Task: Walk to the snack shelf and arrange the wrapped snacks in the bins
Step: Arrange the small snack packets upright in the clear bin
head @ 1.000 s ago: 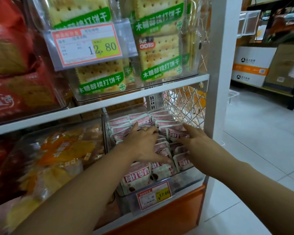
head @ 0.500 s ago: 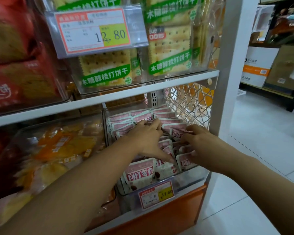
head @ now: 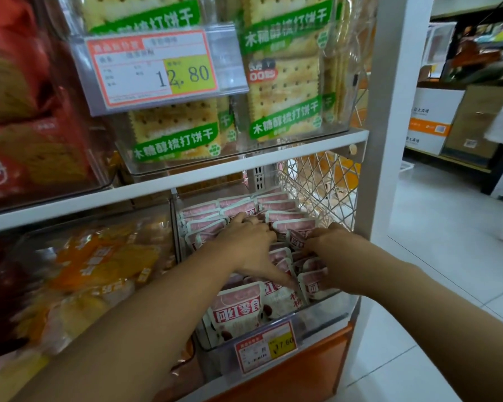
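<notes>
Shifted since the earlier frame: both hands deeper into the clear bin, right hand now curled where it lay flatter a second ago. Walk to the shelf done, by the look of it; step in hand judged to be the straightening of pink wrapped snacks inside the bin at the right end of the lower shelf.

Nearest, at the front edge of the lower shelf: price tag (head: 265,346) clipped to the front wall of the clear bin (head: 325,314). Just behind that wall, one large pink packet (head: 236,308) standing upright, a second beside it leaning.

Mid-bin: left hand (head: 251,245) spread wide, palm down, fingers resting on the rear rows, thumb reaching forward to the front packets; holding nothing. Right hand (head: 333,256) curled around a small pink packet (head: 298,240), pinched between thumb and fingers near the right wall of the bin. Rows of pink wrapped snacks (head: 279,258) between the two hands uneven, some tipped.

Farther back: rear rows (head: 215,216) lying tidier, overlapping like tiles. Wire mesh panel (head: 320,181) closing the right end of the shelf. Above, on the upper shelf, cracker packs (head: 285,82) in green-banded wrappers.

Next move, as a judgement: seating the pinched packet upright in a gap of the right-hand row, with the left hand pressing neighbours back to hold the gap open. Risk: toppling of adjacent packets.
</notes>
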A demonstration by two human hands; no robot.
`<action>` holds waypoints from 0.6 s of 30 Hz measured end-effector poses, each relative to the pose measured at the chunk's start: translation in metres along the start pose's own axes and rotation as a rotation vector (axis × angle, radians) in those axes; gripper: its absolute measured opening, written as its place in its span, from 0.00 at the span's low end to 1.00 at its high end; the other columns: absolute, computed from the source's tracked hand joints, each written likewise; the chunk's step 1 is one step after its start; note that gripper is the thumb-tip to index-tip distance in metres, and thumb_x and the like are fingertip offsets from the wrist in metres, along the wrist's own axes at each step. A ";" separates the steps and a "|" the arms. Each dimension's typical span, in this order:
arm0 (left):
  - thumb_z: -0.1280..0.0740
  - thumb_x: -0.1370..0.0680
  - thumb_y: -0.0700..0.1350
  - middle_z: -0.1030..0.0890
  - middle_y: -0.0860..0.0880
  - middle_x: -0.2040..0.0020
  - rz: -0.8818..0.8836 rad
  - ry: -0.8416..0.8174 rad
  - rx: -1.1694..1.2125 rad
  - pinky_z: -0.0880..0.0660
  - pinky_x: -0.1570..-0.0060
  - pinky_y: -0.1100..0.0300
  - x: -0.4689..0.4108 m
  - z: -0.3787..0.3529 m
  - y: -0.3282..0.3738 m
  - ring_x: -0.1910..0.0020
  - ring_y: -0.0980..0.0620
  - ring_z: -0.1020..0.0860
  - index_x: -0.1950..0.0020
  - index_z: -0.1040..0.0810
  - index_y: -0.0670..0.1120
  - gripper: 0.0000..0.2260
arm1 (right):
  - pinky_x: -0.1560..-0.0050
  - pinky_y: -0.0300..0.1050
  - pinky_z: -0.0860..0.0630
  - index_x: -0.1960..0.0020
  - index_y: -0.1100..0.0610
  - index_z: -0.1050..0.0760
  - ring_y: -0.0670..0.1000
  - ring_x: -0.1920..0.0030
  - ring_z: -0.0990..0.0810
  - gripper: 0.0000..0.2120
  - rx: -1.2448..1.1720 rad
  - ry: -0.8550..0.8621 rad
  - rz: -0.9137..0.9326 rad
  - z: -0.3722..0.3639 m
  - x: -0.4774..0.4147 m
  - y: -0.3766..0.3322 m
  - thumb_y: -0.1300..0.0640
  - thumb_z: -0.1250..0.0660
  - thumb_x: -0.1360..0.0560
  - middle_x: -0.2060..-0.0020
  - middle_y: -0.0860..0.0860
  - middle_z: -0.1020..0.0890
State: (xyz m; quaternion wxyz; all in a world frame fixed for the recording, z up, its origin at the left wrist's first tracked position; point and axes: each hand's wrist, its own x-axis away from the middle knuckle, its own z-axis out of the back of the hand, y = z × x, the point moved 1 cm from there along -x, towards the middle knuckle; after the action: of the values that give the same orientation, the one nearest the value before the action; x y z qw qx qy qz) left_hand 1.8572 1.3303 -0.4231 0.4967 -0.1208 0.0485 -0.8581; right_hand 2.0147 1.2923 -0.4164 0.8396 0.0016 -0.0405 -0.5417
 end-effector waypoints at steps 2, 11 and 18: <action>0.41 0.37 0.77 0.26 0.48 0.37 0.003 -0.040 0.006 0.53 0.28 0.43 0.000 0.001 0.000 0.33 0.46 0.36 0.36 0.28 0.48 0.42 | 0.48 0.43 0.28 0.36 0.52 0.28 0.52 0.42 0.30 0.19 0.001 0.015 -0.008 -0.001 0.000 -0.001 0.58 0.34 0.26 0.41 0.49 0.26; 0.42 0.40 0.80 0.22 0.54 0.55 0.014 -0.046 0.034 0.44 0.32 0.44 0.003 -0.002 -0.006 0.52 0.52 0.25 0.46 0.26 0.49 0.39 | 0.46 0.46 0.26 0.36 0.55 0.29 0.54 0.35 0.40 0.17 0.082 0.052 -0.017 -0.006 0.004 -0.008 0.60 0.38 0.24 0.41 0.49 0.25; 0.41 0.39 0.79 0.22 0.52 0.61 0.085 -0.075 0.004 0.44 0.35 0.45 0.013 -0.003 -0.008 0.61 0.53 0.27 0.54 0.26 0.46 0.37 | 0.42 0.48 0.26 0.36 0.53 0.28 0.54 0.37 0.29 0.19 0.081 -0.112 0.090 -0.008 -0.019 -0.004 0.59 0.34 0.27 0.38 0.51 0.27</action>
State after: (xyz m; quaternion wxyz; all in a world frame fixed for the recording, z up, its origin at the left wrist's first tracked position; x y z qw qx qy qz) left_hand 1.8436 1.3225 -0.4229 0.5345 -0.1498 0.0331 -0.8311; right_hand 2.0040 1.3075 -0.4256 0.8586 0.0037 -0.1093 -0.5008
